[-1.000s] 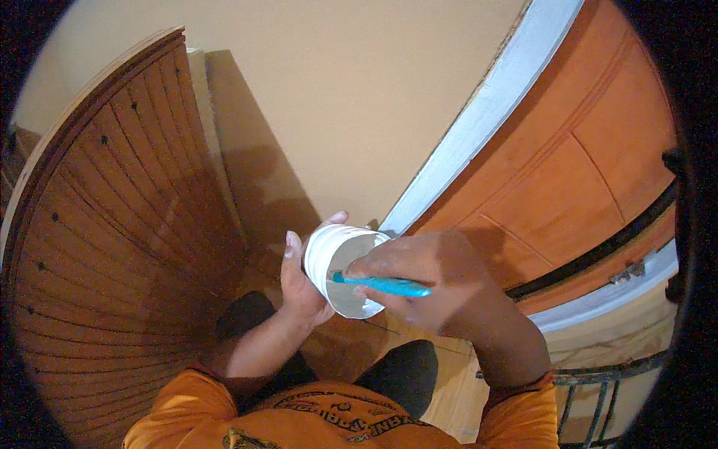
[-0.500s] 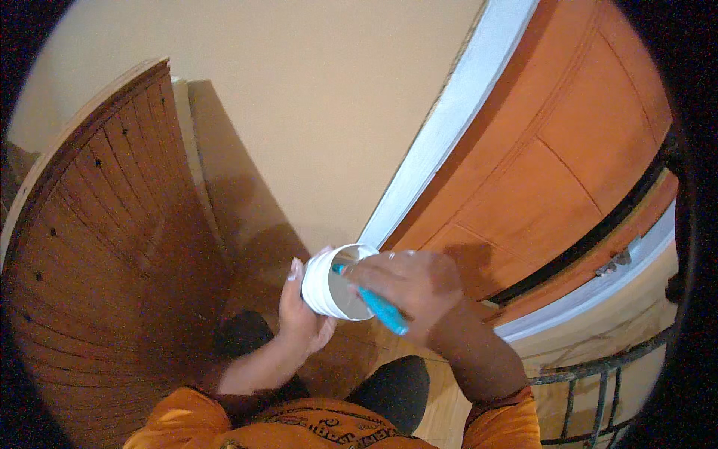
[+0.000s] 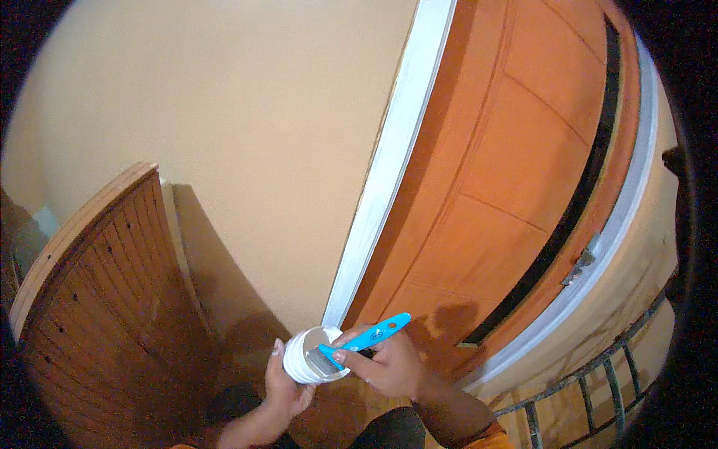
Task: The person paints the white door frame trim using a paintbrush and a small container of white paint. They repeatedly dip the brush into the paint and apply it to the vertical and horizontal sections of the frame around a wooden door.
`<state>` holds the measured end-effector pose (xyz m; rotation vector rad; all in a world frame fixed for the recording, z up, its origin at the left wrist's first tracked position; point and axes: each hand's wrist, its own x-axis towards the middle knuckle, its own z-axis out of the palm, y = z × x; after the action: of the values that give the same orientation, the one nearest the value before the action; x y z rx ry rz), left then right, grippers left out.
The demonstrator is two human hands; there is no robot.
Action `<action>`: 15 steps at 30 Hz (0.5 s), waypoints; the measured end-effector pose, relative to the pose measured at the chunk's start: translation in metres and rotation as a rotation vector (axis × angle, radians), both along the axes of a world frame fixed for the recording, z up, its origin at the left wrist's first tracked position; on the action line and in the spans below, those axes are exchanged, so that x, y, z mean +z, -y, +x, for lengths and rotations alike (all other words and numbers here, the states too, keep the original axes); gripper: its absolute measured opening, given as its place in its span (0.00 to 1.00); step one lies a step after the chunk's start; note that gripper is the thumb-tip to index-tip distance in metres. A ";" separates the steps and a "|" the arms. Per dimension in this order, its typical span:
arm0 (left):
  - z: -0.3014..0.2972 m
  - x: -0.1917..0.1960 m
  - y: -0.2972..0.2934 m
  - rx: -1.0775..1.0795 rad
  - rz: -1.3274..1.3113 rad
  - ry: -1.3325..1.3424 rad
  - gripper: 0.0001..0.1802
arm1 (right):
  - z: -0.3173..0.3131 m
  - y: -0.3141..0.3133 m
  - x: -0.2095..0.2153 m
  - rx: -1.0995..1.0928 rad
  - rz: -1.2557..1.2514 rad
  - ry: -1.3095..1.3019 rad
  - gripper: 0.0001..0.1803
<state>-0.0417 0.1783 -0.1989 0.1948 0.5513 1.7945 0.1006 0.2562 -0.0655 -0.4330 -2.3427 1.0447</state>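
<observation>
My left hand (image 3: 284,388) is wrapped round a small white tub (image 3: 296,361), which tilts with its mouth toward the right. Inside the tub some greyish paint or similar stuff shows. In my right hand (image 3: 390,364) is a paintbrush (image 3: 372,334) with a bright blue handle, pinched near its ferrule. The brush's handle points up to the right, and its head reaches into the mouth of the tub. The tips of the bristles cannot be made out clearly.
Ahead rises a beige wall (image 3: 284,135) beside white door trim (image 3: 389,161) and an orange-brown panelled door (image 3: 516,135). A slatted brown wooden panel (image 3: 112,299) stands at the left. Dark metal bars (image 3: 587,404) lie at the lower right, near a latch (image 3: 581,263) on the far frame.
The view has tilted up, showing more wall and door. My right hand has turned the brush, so its blue handle now points up and right rather than down and right.
</observation>
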 end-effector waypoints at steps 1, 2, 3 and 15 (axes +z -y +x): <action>-0.003 0.001 0.003 -0.018 -0.005 -0.017 0.37 | -0.001 0.000 0.000 -0.011 -0.096 -0.040 0.10; -0.003 0.002 0.004 -0.022 0.033 0.005 0.39 | -0.001 -0.001 0.000 -0.059 -0.212 -0.075 0.10; -0.007 0.003 0.006 -0.041 0.038 -0.004 0.39 | -0.002 -0.002 -0.001 -0.052 -0.322 -0.097 0.09; -0.026 0.029 -0.028 -0.028 0.251 0.166 0.40 | -0.015 -0.039 0.020 -0.144 -0.628 -0.864 0.08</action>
<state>-0.0679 0.2061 -0.1698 0.2217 0.2037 1.8298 0.0860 0.2956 -0.0450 -0.2768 -1.1965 1.5044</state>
